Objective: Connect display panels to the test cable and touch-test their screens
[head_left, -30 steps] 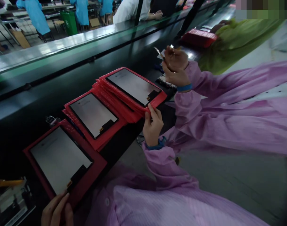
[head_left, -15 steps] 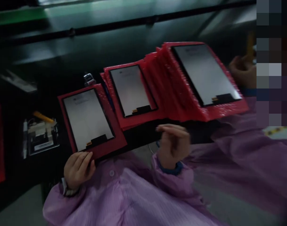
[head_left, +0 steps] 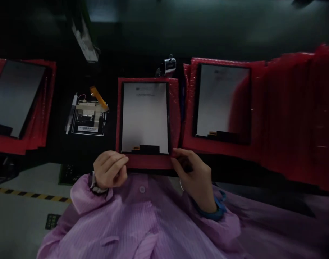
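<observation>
A display panel (head_left: 144, 118) with a pale back and black frame lies in front of me on a red bubble-wrap sheet (head_left: 150, 163). A small gold contact and a black strip run along its near edge. My left hand (head_left: 109, 169) is closed at the near left corner, its fingers curled over the sheet's edge beside the panel. At the near right corner my right hand (head_left: 195, 176) pinches the sheet's edge between thumb and forefinger, close to the panel. The undersides of the fingertips are hidden.
Right, another panel (head_left: 220, 104) rests on red bubble wrap (head_left: 285, 118). A third panel (head_left: 17, 97) tops red sheets at left. Between lie an opened device with circuitry (head_left: 87, 117), an orange flex cable (head_left: 98, 98) and a white pen (head_left: 72, 113). A metal counter (head_left: 168, 66) stands behind.
My view has swung to the right-hand-side-down tilt's level and shifted left. My right hand has moved from mid-air to the sheet's near right corner; my left hand stays at the near left.
</observation>
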Motion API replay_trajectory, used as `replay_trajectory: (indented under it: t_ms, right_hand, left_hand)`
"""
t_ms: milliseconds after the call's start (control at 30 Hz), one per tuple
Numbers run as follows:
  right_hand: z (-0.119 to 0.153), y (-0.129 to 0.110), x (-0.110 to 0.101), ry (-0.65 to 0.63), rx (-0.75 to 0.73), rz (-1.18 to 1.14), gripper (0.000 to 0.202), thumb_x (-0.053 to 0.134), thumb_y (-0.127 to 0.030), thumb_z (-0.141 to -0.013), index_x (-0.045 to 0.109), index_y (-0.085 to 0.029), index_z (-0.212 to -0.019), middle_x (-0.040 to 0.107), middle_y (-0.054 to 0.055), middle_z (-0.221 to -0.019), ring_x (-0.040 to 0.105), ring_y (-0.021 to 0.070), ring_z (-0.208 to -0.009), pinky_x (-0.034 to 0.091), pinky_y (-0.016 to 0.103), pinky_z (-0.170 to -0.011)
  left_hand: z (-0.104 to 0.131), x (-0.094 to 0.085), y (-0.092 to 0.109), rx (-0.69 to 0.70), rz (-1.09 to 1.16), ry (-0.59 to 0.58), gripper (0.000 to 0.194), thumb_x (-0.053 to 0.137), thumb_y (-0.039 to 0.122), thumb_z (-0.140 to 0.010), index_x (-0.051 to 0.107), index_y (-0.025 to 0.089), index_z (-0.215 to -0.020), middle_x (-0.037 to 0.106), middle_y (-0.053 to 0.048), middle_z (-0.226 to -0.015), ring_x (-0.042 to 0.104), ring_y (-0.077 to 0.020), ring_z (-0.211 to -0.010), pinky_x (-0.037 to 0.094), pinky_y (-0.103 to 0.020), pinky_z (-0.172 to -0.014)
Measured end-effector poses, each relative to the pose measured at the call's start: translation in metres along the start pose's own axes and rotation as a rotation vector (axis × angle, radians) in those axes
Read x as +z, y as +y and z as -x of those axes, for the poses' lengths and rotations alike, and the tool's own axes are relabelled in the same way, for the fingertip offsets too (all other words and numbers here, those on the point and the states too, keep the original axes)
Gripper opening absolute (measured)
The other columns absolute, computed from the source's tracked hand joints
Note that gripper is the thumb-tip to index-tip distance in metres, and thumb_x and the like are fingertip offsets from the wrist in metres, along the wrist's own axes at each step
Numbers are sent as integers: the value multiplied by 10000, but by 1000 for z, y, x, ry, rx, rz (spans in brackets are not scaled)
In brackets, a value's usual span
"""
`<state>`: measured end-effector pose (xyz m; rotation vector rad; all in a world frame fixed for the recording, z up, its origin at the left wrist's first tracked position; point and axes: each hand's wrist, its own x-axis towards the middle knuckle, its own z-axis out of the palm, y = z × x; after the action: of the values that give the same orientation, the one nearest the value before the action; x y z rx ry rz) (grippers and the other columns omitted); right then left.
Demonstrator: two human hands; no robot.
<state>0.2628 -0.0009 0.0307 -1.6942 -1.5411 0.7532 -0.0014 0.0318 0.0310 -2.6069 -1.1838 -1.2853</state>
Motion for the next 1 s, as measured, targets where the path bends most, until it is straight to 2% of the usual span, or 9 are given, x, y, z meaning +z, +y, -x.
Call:
replay_trajectory:
  t_ms: [133, 233, 333, 500, 667, 800, 867, 933, 1000]
  right_hand:
    - [1, 8, 4, 120, 88, -151, 78, 678, -279, -840, 687, -208, -870, 667, 2, -768, 619, 133, -678, 507, 267, -625]
    - [0, 14, 9, 353, 130, -318, 91, 727, -237, -764, 650, -203, -730, 643, -10, -743, 610, 133, -716, 489, 269, -665]
    - [-3, 16, 12, 492, 202, -482, 110, 752, -180, -689, 644, -200, -701, 631, -17, -751, 586, 116, -723, 454, 247, -661]
    - [-8, 13, 11, 540, 269, -622, 172, 766, -207, -627, 600, -199, -668, 605, -22, -745, 563, 107, -703, 437, 242, -648]
    - [-8, 14, 8, 530, 276, -635, 184, 733, -229, -640, 562, -201, -704, 575, -16, -756, 537, 108, -683, 433, 249, -613]
    - [-7, 15, 8, 521, 280, -636, 184, 750, -225, -631, 582, -207, -702, 579, -17, -754, 549, 114, -709, 445, 245, -630]
    - [-8, 14, 9, 519, 278, -634, 178, 760, -217, -630, 597, -208, -703, 589, -18, -748, 555, 111, -710, 448, 234, -631]
    - [-8, 14, 8, 504, 276, -634, 174, 765, -216, -634, 610, -204, -710, 602, -19, -742, 564, 107, -700, 449, 224, -622]
    - [-9, 14, 8, 471, 286, -646, 172, 773, -216, -635, 626, -200, -722, 615, -19, -735, 571, 101, -681, 444, 213, -605]
  left_hand:
    - [-9, -21, -19, -216, -208, -79, 395, 545, 34, -844, 656, 201, -1184, 736, -73, -1022, 695, -220, -995, 560, -378, -881]
    - [-21, -32, -39, -77, -237, -393, 431, 507, 34, -871, 638, 198, -1248, 681, -89, -1264, 606, -265, -1243, 461, -498, -1076]
    - [-30, -36, -53, 70, -214, -602, 343, 506, 98, -939, 641, 160, -1247, 659, -116, -1305, 592, -271, -1265, 381, -560, -1146]
    - [-33, -35, -69, 152, -208, -621, 254, 566, 265, -981, 663, 181, -1200, 710, -94, -1187, 655, -247, -1139, 447, -525, -1100]
    - [-38, -33, -81, 227, -222, -634, 215, 552, 302, -988, 676, 252, -1157, 724, -27, -1090, 678, -202, -1039, 468, -469, -1103]
    - [-39, -34, -71, 327, -195, -587, 168, 564, 250, -983, 686, 215, -1094, 728, -42, -1096, 681, -189, -1045, 487, -440, -1085]
    - [-36, -37, -60, 369, -125, -576, 215, 602, 313, -964, 685, 170, -1101, 734, -74, -1092, 684, -213, -1047, 507, -454, -1055]
    - [-31, -39, -51, 374, -76, -578, 297, 634, 386, -939, 685, 151, -1114, 739, -92, -1076, 689, -234, -1037, 527, -462, -1021]
    - [-26, -42, -47, 364, -99, -550, 258, 666, 342, -921, 690, 159, -1102, 747, -84, -1045, 702, -225, -1007, 544, -442, -991]
